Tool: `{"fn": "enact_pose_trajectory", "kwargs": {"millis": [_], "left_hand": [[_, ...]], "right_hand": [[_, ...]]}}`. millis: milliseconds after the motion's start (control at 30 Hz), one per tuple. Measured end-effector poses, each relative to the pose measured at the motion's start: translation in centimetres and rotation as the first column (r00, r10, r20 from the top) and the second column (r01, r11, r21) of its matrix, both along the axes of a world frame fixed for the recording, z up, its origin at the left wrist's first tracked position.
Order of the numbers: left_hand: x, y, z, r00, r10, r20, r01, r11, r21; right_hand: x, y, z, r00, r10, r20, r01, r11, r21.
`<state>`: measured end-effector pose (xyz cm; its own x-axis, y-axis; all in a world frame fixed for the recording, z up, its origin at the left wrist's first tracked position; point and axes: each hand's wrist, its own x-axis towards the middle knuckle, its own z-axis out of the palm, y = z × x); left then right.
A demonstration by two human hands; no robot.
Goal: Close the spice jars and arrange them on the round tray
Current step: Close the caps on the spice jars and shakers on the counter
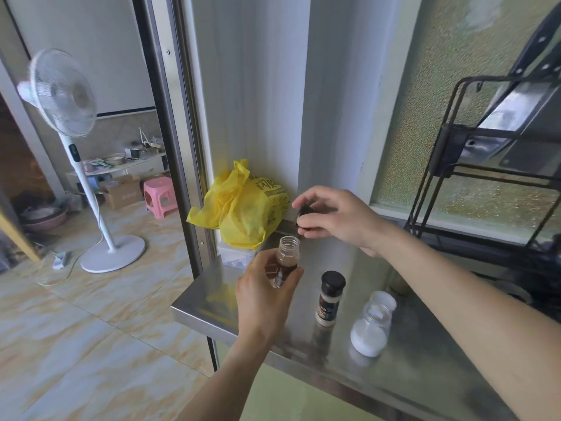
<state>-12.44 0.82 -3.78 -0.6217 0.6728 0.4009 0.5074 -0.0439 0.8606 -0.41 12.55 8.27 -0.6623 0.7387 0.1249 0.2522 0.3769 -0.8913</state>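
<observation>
My left hand (267,294) grips the open jar (283,264); my right hand (329,215) pinches its dark cap (305,212). Cross-threading or tilting could spill spice over the desk (425,375).

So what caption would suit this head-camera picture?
Left hand holds an open spice jar while right hand picks up its dark cap.

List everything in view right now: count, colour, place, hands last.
open jar: 1, clear with dark contents, in left hand
capped jar: 1, black lid, pale contents, standing on counter
white jar: 1, clear with white powder, flip lid open, on counter
dark cap: 1, in right hand
steel counter: 1, silver
yellow bag: 1, counter's far corner
wire rack: 1, black, right
fan: 1, white, on floor
stool: 1, pink, on floor
left hand: gripping open jar
right hand: fingers around cap
</observation>
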Motion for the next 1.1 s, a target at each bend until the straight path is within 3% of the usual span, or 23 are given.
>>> {"fn": "enact_pose_trajectory", "kwargs": {"millis": [200,467,667,800,867,1000,1100], "left_hand": [[2.8,-2.6,3.9,0.998,-0.057,-0.012,0.058,0.992,0.112],[7.1,-5.3,6.4,0.979,-0.191,-0.078,0.200,0.969,0.145],[10.4,-6.1,7.6,0.953,-0.301,-0.033,0.302,0.940,0.158],[12.5,-6.0,7.9,0.939,-0.344,-0.029,0.345,0.930,0.128],[13.3,-5.9,7.8,0.935,-0.354,-0.030,0.355,0.928,0.115],[14.4,-5.8,7.8,0.923,-0.385,-0.022,0.385,0.916,0.108],[14.9,-5.7,7.8,0.924,-0.381,-0.035,0.383,0.919,0.090]], "right_hand": [[3.7,-4.3,3.6,1.000,0.005,-0.011,-0.003,0.979,0.206],[9.3,-6.8,8.5,0.962,0.083,0.260,-0.168,0.930,0.327],[12.7,-8.3,11.1,0.849,0.063,0.525,-0.281,0.895,0.347],[13.7,-9.7,11.3,0.743,-0.143,0.654,-0.254,0.843,0.473],[14.3,-10.1,11.6,0.688,-0.243,0.684,-0.218,0.830,0.514],[15.7,-10.6,12.3,0.661,-0.127,0.740,-0.297,0.861,0.413],[15.8,-10.3,11.6,0.621,-0.246,0.744,-0.227,0.853,0.471]]}}
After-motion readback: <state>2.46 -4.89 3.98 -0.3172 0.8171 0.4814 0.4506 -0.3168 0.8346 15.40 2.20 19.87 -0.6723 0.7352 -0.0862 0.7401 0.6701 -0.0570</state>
